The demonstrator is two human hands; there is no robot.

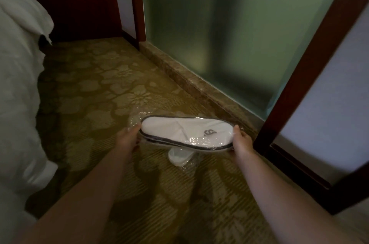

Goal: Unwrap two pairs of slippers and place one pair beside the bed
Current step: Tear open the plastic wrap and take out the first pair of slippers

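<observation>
While both hands, left and right, pinched the wrapped slippers end to end, unwrapping was underway; tearing the film between them looked next.

A white, dark-trimmed pair of slippers, still plastic-wrapped, lies level above the carpet; 1 second wrapped pair sits beneath.

Two wrapped slipper packs — two hands — one bed
</observation>
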